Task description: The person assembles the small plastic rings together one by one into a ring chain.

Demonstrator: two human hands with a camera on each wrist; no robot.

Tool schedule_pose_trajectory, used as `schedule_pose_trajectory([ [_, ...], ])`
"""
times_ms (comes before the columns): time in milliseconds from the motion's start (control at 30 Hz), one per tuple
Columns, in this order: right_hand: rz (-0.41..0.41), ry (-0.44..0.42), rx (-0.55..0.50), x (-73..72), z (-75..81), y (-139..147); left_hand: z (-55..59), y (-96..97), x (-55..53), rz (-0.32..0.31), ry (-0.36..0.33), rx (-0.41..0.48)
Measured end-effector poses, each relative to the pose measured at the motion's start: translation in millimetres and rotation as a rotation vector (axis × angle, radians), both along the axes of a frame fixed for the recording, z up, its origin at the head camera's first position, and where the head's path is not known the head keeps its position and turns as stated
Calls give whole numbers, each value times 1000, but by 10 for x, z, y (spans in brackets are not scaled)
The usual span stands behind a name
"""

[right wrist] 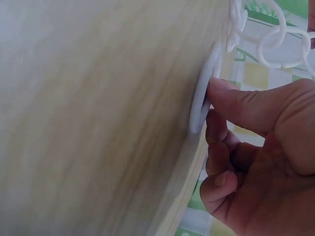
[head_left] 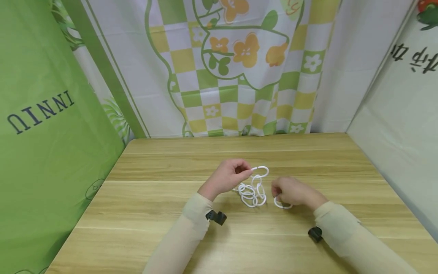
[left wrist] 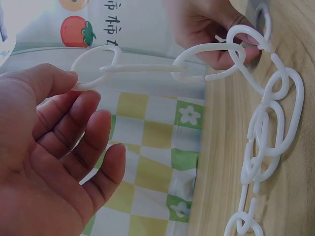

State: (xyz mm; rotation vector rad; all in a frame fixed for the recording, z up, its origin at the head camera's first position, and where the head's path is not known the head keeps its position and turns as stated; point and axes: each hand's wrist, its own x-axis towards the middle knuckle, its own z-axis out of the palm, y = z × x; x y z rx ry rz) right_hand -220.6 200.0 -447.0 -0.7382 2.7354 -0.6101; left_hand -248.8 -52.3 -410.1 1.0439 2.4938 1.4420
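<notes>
My left hand [head_left: 226, 177] pinches the end link of a white plastic chain [left wrist: 140, 68] between thumb and forefinger, its other fingers loosely bent. A few links hang from that grip, lifted off the table. The rest of the chain lies heaped on the wood, between both hands in the head view. To the right, my right hand [head_left: 292, 190] is low over the tabletop at a separate white oval link [head_left: 283, 207]. Thumb and fingertips pinch this link [right wrist: 197, 108] by its edge in the right wrist view. The fingers partly hide it.
The wooden table [head_left: 137, 224] reaches back to a checked, flowered curtain [head_left: 236, 95]. A green curtain [head_left: 61, 163] hangs at the left and a pale one [head_left: 400, 125] at the right. Black wrist devices [head_left: 217, 217] sit on both sleeves.
</notes>
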Motion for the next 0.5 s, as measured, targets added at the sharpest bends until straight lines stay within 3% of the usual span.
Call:
schedule_pose_trajectory([
  [233,0,-19,-3,27,28,28,10,10,6,-4,-5,-10],
  [367,-48,-46,-102,24,81,51,-2,10,2,-10,1,-12],
  [500,-103,24,-204,5,220,58,-13,5,-2,-12,-1,-9],
])
